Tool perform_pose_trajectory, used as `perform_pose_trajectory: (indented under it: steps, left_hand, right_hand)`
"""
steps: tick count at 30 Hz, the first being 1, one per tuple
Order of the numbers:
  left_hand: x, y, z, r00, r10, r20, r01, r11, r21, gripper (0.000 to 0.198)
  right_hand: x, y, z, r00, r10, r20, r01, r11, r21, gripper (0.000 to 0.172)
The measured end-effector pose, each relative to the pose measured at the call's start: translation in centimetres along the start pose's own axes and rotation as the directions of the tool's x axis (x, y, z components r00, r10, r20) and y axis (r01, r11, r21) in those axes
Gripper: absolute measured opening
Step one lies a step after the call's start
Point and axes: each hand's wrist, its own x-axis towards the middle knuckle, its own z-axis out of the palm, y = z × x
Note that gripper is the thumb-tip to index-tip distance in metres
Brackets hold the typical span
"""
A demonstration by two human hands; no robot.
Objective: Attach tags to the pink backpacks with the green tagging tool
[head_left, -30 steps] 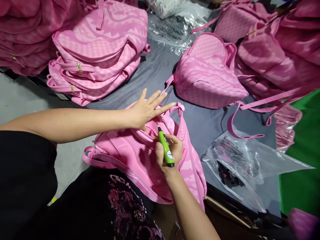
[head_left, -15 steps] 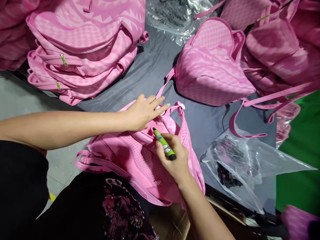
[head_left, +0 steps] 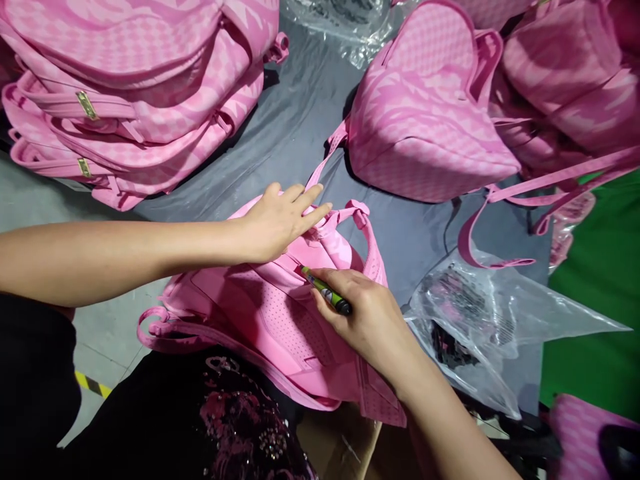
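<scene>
A pink backpack (head_left: pixel 295 320) lies at the table's near edge with its perforated panel facing up. My left hand (head_left: pixel 280 220) rests spread on its upper part, fingers apart and pointing right. A green pen-like tool with a black end (head_left: pixel 327 293) is held between the thumb and fingers of my right hand (head_left: pixel 363 303). Its tip points up and left, at the backpack's surface just below my left hand. Whether the tip touches the fabric I cannot tell. A pink strap (head_left: pixel 373 247) loops up beside my right hand.
Stacked pink backpacks (head_left: pixel 150 120) stand at upper left. Another pink backpack (head_left: pixel 425 133) sits at upper right, with more behind it. A clear plastic bag (head_left: pixel 480 320) with dark pieces lies on the grey-covered table (head_left: pixel 395 233). A cardboard box (head_left: pixel 340 440) is below.
My right hand has turned and lies flatter over the green tool, whose tip has shifted slightly left and down. My left hand stays on the backpack. The view has shifted a little.
</scene>
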Motion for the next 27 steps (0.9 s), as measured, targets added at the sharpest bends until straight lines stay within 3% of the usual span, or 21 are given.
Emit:
perform_pose_trajectory:
  steps: [4,8,11,17,22,27]
  left_hand:
    - [0.2,-0.2,0.2,1.000,0.013,-0.009,-0.013,1.000,-0.001,0.089]
    - [0.9,0.1,0.9,0.983,0.149,-0.105,-0.146,0.989,0.038,0.103]
    - [1.6,0.6,1.3,0.974,0.203,-0.102,-0.201,0.979,0.033,0.101]
    - [1.8,1.0,1.2,0.986,0.144,-0.081,-0.147,0.989,-0.031,0.096]
    - [1.7,0.9,0.8,0.988,0.147,-0.049,-0.150,0.986,-0.079,0.082]
    - [1.9,0.8,0.5,0.989,0.144,-0.022,-0.145,0.985,-0.092,0.080]
  right_hand:
    - [-0.1,0.1,0.1,1.000,-0.017,-0.026,0.016,1.000,-0.020,0.024]
    - [0.1,0.3,0.2,1.000,-0.029,-0.005,0.028,0.998,-0.047,0.023]
    - [0.1,0.6,0.4,0.999,-0.035,-0.031,0.034,0.998,-0.053,0.024]
    - [0.2,0.8,0.2,1.000,-0.002,-0.014,0.002,1.000,-0.002,0.025]
    - [0.8,0.9,0.1,1.000,-0.018,0.006,0.018,0.999,0.048,0.026]
    - [1.3,0.8,0.2,0.999,-0.017,0.028,0.016,0.999,0.033,0.026]
